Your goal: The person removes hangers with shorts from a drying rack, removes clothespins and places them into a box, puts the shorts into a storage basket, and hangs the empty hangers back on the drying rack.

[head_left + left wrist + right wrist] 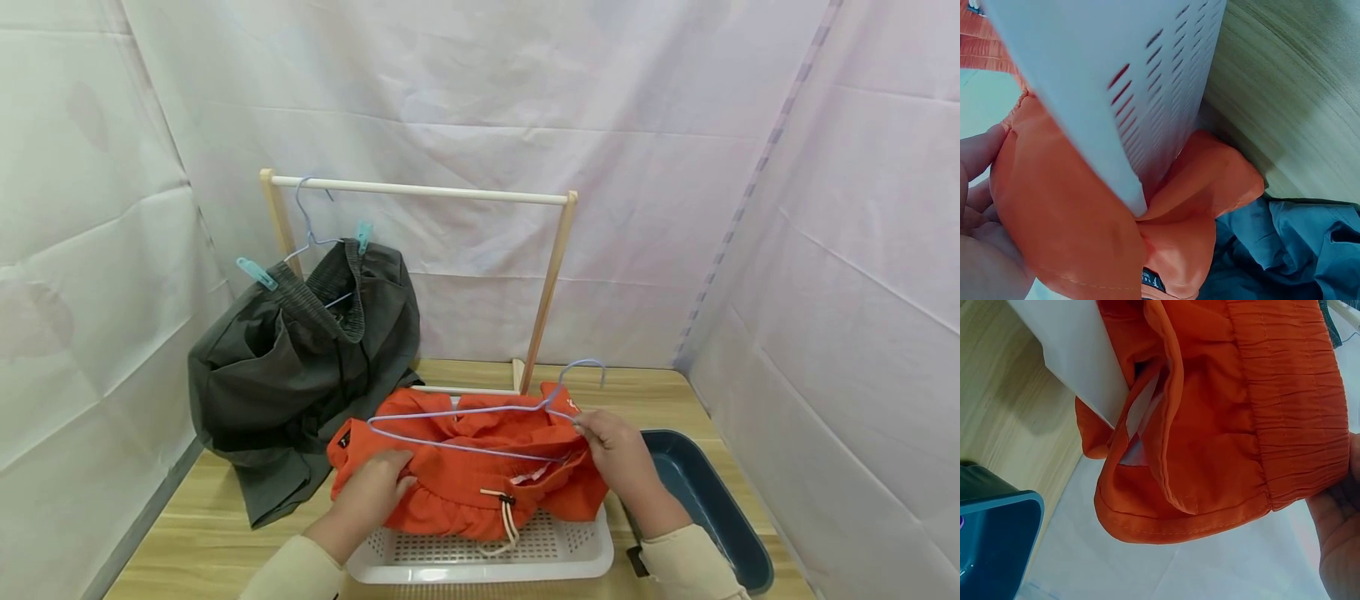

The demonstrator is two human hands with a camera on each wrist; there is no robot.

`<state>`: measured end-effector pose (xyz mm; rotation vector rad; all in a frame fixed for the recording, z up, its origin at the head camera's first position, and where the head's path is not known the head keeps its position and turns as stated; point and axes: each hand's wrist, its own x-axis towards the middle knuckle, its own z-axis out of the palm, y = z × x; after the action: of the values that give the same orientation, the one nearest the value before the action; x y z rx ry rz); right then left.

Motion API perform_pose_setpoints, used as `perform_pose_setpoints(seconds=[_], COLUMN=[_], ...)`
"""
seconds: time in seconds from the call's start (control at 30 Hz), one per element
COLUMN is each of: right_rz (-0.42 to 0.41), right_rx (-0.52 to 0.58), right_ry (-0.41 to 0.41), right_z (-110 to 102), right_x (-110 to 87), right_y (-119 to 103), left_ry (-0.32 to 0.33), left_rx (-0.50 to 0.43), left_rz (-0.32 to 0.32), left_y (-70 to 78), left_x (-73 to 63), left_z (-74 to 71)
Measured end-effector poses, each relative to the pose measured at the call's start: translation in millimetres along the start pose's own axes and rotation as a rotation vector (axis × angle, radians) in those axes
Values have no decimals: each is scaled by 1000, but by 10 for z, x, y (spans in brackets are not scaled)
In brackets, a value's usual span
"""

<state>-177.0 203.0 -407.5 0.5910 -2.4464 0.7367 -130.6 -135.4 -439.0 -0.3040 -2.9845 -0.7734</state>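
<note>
Orange shorts [457,492] with an elastic waistband and pale drawstring lie across a white perforated basket [480,573]. A lilac wire hanger [465,412] lies over them, its hook pointing up and right, the right end of its lower bar reaching into the waistband opening. My left hand [375,490] pinches the waistband at the left; the left wrist view shows thumb and fingers [982,153] at its gathered edge. At the right end, my right hand [617,454] grips the waistband beside the hanger's shoulder. In the right wrist view its fingers are partly hidden behind the waistband.
Behind the basket stands a wooden rack [420,191]. Dark grey trousers [300,367] hang at its left from another hanger [306,215] with light-blue pegs [257,273]. A dark teal tub [701,492] stands on the right. White cloth walls [480,92] enclose the table.
</note>
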Motion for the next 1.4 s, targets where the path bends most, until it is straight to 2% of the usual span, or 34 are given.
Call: perform_pose_setpoints(seconds=[0.2, 0.5, 0.57, 0.73, 0.8, 0.87, 0.97, 1.23, 1.3, 1.4], right_rz=[21, 54, 61, 73, 75, 69, 56, 17, 25, 46], right_rx=[-8, -17, -18, -26, -36, -44, -57, -57, -56, -73], right_ry=[-33, -83, -96, -124, -132, -138, -133, -118, -123, -150], right_z=[11, 32, 40, 57, 65, 72, 83, 90, 91, 95], right_x=[0, 7, 6, 5, 6, 3, -8, -53, -58, -59], right_y=[-39, -86, -92, -111, -119, -127, -133, -174, -195, -231], left_ry=[27, 126, 194, 476, 557, 587, 557, 308, 263, 240], left_rx=[6, 92, 93, 96, 105, 115, 123, 132, 134, 146], left_rz=[5, 110, 166, 379, 420, 414, 372, 194, 173, 169], left_y=[-4, 76, 99, 114, 109, 110, 124, 223, 242, 255], left_x=[-68, -239, -273, -295, -283, -268, -249, -186, -167, -158], left_z=[-20, -125, -161, -277, -332, -388, -454, -463, -438, -401])
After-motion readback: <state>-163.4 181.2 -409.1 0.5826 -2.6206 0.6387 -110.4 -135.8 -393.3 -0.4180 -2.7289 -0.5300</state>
